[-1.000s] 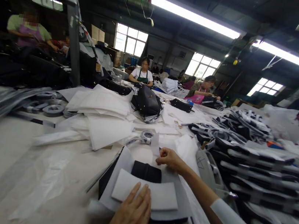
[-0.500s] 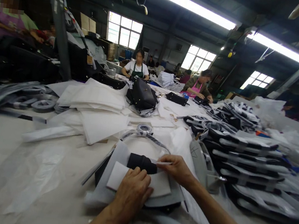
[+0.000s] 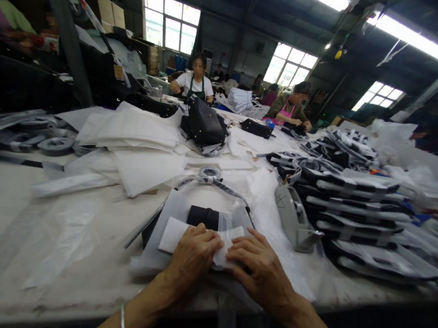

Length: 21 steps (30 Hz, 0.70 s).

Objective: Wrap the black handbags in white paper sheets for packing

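1. Left hand [image 3: 197, 250]: fingers curled and held close together, knuckles up, pressing on the white pad [image 3: 171, 235]; whether they pinch it cannot be told. A pale bangle [image 3: 123, 325] encircles the wrist.
2. Right hand [image 3: 263, 268]: fingers slightly apart, palm down, fingertips resting at the pad's right portion, near the left hand's fingers but spaced from its wrist.
3. Black piece [image 3: 202, 217]: lies flat just beyond the left hand's knuckles, partly hidden by the pad. A translucent strip [image 3: 226, 221] crosses its right end, beyond the gap between the 2 hands.
4. Pale sheet [image 3: 153, 260]: spread beneath the pad, its left part showing to the left of the left hand, on the table [image 3: 106, 273].
5. Beyond both hands: a wrapped strap [image 3: 231, 191] arching across, with a wrapped coil [image 3: 209, 172] at its top; farther off, a black bag [image 3: 207, 121].
6. Right of the right hand: a grey tape dispenser [image 3: 291, 217], then a stack of wrapped black pieces [image 3: 357, 224].
7. Far left of the left hand: layered white sheets [image 3: 137, 133].
8. Across the table, well apart from the hands: 2 co-workers, a person in a green apron [image 3: 197, 90] and a person in a pink apron [image 3: 289, 111].
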{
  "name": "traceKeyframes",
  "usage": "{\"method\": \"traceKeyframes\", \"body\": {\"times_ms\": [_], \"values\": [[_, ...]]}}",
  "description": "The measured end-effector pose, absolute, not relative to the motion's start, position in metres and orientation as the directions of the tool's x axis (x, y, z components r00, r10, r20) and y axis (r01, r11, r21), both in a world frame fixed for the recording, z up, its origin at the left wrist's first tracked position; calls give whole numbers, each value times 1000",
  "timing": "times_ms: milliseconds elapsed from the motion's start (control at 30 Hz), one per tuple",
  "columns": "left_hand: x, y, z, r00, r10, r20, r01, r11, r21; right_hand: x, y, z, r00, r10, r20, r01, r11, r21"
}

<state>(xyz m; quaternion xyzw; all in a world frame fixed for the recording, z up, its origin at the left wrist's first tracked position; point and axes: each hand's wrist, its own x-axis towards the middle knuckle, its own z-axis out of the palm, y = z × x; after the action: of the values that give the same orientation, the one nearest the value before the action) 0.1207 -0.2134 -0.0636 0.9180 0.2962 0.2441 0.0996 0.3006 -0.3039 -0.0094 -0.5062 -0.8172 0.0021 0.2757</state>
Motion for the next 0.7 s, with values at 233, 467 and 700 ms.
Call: {"method": "traceKeyframes", "body": {"times_ms": [233, 467, 700], "values": [[119, -213, -62, 686, 603, 407, 484, -796, 363, 301, -331, -29, -346, 776, 527, 911, 412, -9], [114, -207, -74, 690, 533, 490, 332, -834, 440, 313, -320, -32, -447, 705, 551, 856, 516, 35], [118, -206, -74, 708, 543, 451, 347, -824, 447, 293, -339, -48, -433, 686, 585, 877, 470, 98]]}}
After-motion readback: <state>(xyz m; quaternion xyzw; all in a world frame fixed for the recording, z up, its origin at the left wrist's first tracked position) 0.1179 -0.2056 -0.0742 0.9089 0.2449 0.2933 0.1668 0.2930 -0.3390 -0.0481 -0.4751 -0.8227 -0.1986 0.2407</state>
